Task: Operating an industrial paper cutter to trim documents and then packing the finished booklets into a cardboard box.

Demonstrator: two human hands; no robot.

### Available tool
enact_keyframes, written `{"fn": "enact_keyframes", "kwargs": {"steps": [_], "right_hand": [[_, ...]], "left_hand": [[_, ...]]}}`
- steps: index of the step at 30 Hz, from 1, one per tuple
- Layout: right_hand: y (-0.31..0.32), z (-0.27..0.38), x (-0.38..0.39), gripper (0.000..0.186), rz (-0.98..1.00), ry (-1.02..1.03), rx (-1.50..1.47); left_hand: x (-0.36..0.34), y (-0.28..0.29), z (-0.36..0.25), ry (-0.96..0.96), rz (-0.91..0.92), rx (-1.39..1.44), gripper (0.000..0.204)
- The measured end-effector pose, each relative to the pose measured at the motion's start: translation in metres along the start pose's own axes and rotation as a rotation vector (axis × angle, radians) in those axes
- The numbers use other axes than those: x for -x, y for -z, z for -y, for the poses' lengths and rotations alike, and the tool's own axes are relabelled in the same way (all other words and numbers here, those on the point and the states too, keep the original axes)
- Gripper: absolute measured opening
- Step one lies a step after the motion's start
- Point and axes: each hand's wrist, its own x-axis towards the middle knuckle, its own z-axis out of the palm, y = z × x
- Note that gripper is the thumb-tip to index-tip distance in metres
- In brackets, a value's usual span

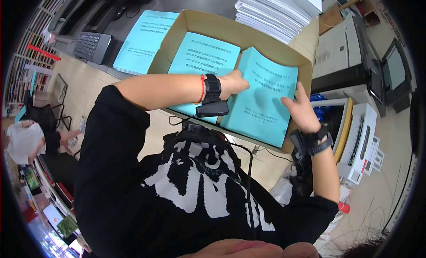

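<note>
An open cardboard box (248, 36) sits in front of me with light blue booklets inside. My left hand (233, 83) grips the left edge of a tilted blue booklet (262, 103) on the box's right side. My right hand (301, 109) presses on the same booklet's right edge, fingers spread along it. A second blue booklet stack (202, 58) lies flat in the box's left half, partly hidden by my left forearm. Both wrists wear black bands with small devices.
Another blue booklet stack (144, 41) lies on the dark desk left of the box, beside a keyboard (92, 46). A tall pile of white paper (279, 12) stands behind the box. Printers (350, 54) stand at the right. A person (24, 140) sits at far left.
</note>
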Motion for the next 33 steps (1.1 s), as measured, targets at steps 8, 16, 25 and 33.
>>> {"fn": "enact_keyframes", "kwargs": {"steps": [8, 16, 25, 33], "right_hand": [[-0.004, 0.058, 0.018, 0.057, -0.006, 0.266, 0.541], [-0.085, 0.065, -0.043, 0.050, 0.459, 0.699, 0.980], [-0.176, 0.217, -0.112, 0.026, 0.202, 0.587, 0.687], [-0.285, 0.225, -0.225, 0.037, 0.240, 0.480, 1.233]], "left_hand": [[0.095, 0.022, -0.064, -0.321, -0.032, -0.052, 0.067], [0.256, 0.178, -0.019, -1.128, -0.885, 0.145, 0.032], [0.200, 0.280, 0.221, -0.535, -1.384, 0.177, 0.057], [0.182, 0.343, 0.158, -0.261, -0.798, -0.125, 0.086]]}}
